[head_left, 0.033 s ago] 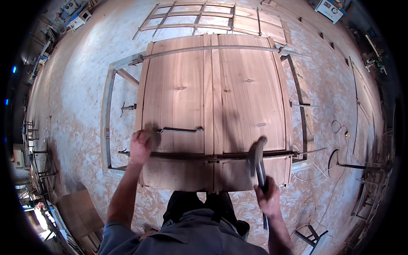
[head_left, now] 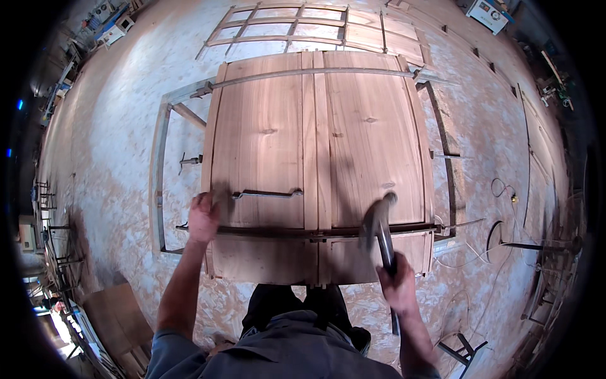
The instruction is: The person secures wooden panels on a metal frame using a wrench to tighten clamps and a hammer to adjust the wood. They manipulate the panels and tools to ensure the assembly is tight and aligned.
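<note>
Hammer [head_left: 377, 226], blurred, dark-handled, its head over the lower right of the frame's centre: my right hand [head_left: 398, 283] is clamped round its handle. It hangs above the wooden panel [head_left: 278, 158], pale-brown boards side by side, filling mid-frame. My left hand [head_left: 203, 218] presses on the panel's left edge, beside the metal clamp bar [head_left: 303, 232] that crosses the boards
</note>
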